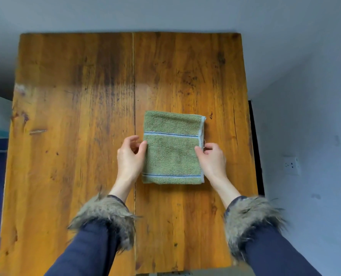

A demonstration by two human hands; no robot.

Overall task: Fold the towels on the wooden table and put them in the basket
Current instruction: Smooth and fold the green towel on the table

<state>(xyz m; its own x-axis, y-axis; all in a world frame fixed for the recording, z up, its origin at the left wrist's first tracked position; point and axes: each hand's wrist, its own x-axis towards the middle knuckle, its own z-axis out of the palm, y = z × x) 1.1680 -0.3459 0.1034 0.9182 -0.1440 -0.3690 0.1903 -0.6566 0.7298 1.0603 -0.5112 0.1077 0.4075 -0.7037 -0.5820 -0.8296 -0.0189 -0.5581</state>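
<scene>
Head view: the only view I had, looking down over my forearms at the surface (86, 96).
Towel: the green towel (172, 148) lay folded into a neat rectangle a little right of the surface's centre seam, flat, with two pale blue stripes running across it.
Long axis: it ran away from me, near edge towards my body and far edge towards the wall; the short sides faced me and the wall.
Left hand: my left hand (130, 154) sat at the towel's left edge, thumb on top of the cloth and fingers curled just beside it; I judged it a light pinch on that edge.
Right hand: my right hand (211, 155) met the right, hemmed edge at about the same point along the towel, thumb over the top and fingers curled at the hem, pinching it too.
Which hand was nearer: neither; the towel lay straight ahead between my hands, each touching its own side at mid-length.
Basket: not in view, so I could not tell which way the carry would go.
Stage: the folding looked done, and I judged the lift to be next, both sides rising together so the layers would not slide apart.
</scene>
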